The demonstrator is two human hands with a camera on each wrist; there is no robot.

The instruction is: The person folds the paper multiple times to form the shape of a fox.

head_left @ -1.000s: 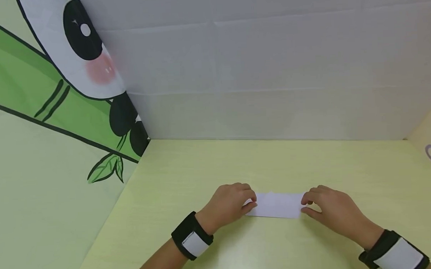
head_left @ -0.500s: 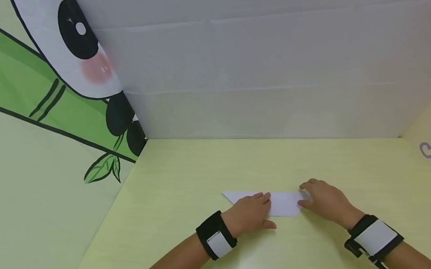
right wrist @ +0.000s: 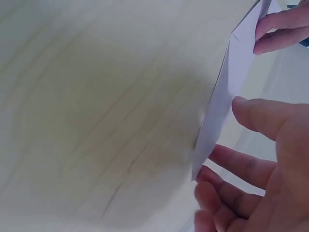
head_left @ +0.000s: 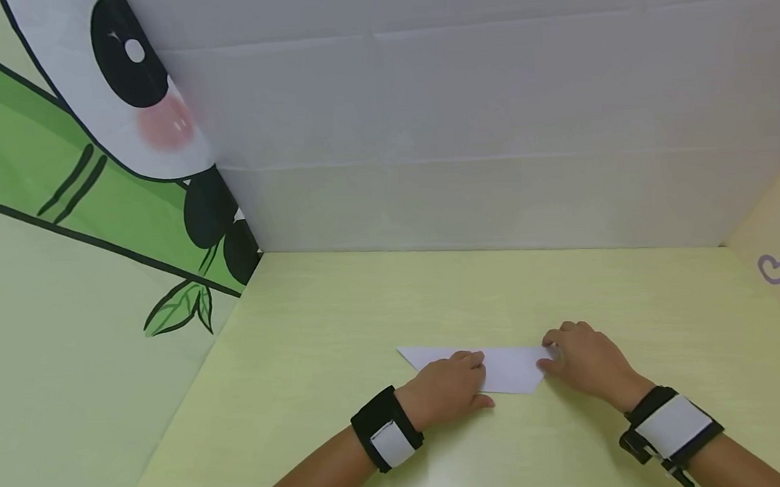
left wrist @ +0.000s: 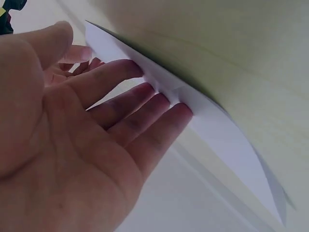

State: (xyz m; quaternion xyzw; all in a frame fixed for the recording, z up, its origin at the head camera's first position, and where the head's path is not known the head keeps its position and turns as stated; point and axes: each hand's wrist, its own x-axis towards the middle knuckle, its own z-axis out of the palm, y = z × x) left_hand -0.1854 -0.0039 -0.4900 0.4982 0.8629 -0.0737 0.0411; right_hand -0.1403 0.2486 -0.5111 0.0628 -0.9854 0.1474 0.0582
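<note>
A folded strip of white paper [head_left: 512, 368] lies on the table, pointed at its left end. My left hand [head_left: 443, 391] rests across its left half, fingers extended and thumb spread off the near edge. In the left wrist view, the fingertips press on the paper [left wrist: 215, 126], whose layers part slightly at the far end. At the strip's right end is my right hand [head_left: 590, 362], thumb and fingers apart. The right wrist view has that thumb touching the paper [right wrist: 219, 104] while the fingers meet its corner.
The pale wood table [head_left: 341, 310] meets a white back wall [head_left: 457, 126]. A cartoon-printed panel [head_left: 76, 297] stands on the left, and a side panel with a purple heart [head_left: 776, 269] on the right. Black bands circle both wrists.
My left hand has left the paper's left end and slid right to lie flat over it, baring the pointed tip. The right hand has shifted slightly, staying at the right end.
</note>
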